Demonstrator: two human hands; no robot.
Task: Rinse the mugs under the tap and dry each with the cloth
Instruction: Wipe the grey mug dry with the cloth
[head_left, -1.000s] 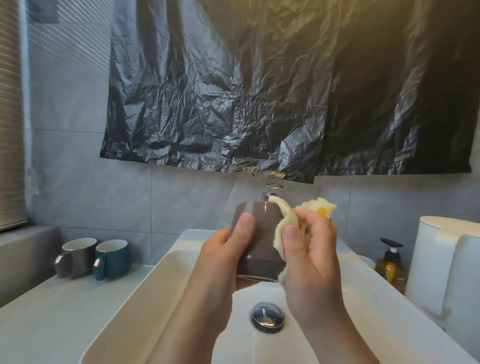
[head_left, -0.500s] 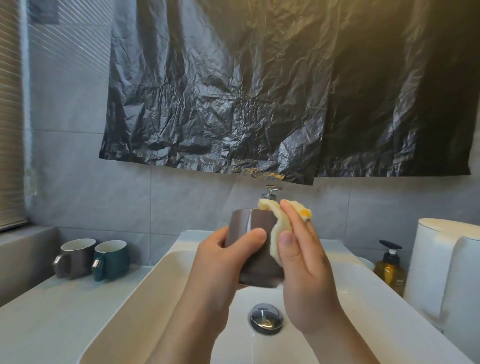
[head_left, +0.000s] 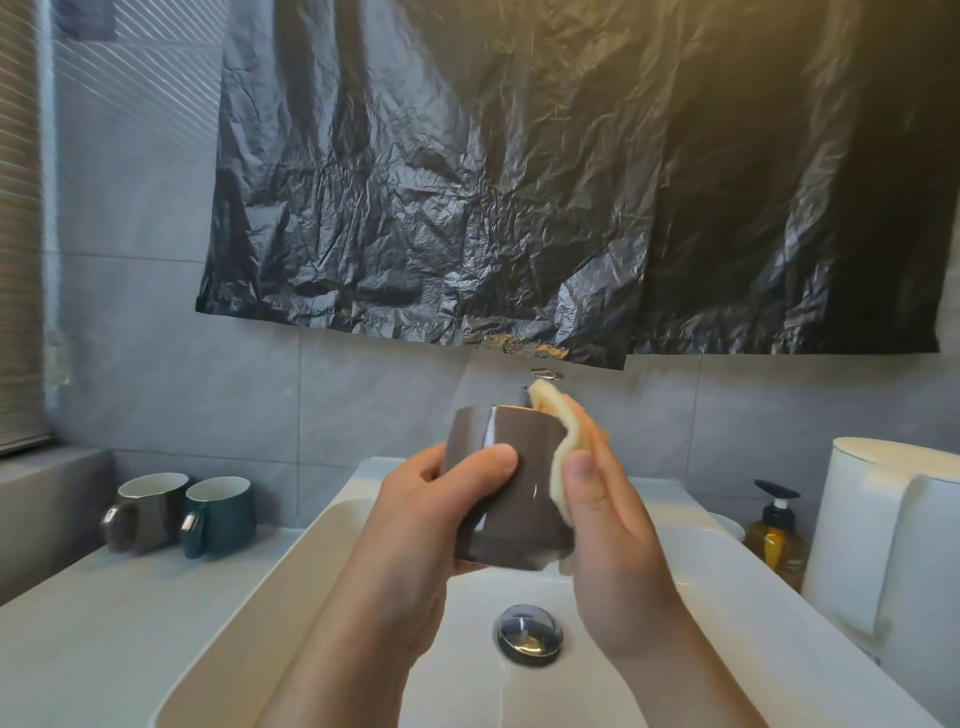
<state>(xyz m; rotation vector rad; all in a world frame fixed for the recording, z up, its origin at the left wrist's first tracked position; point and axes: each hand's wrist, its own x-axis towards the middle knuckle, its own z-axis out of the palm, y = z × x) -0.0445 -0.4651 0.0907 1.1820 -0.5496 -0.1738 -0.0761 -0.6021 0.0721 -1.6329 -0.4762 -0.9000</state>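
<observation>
1. Over the white basin (head_left: 291, 597), your left hand (head_left: 431, 525) holds the brown mug (head_left: 506, 483) upright, thumb laid across its near wall and fingers curled round the far side, where you cannot see them.
2. Your right hand (head_left: 613, 535) pinches the yellow cloth (head_left: 563, 441) against the mug's right wall and rim. The thumb is in front, and the fingers lie pressed together behind the cloth.
3. That mug's handle and inside are hidden from this angle.
4. Behind the mug, only the top of the tap (head_left: 545, 373) shows.
5. Below your hands, the chrome drain stopper (head_left: 530, 631) is in plain view.
6. On the counter at far left, a second brown mug (head_left: 148, 512) and a green mug (head_left: 221, 514) stand touching, handles toward you.
7. At right, the amber pump bottle (head_left: 776, 535) has a label too small to read, and the white toilet (head_left: 893, 545) is cut off by the frame.
8. A crumpled black plastic sheet (head_left: 519, 182) covers the wall above. What lies behind it cannot be seen.
</observation>
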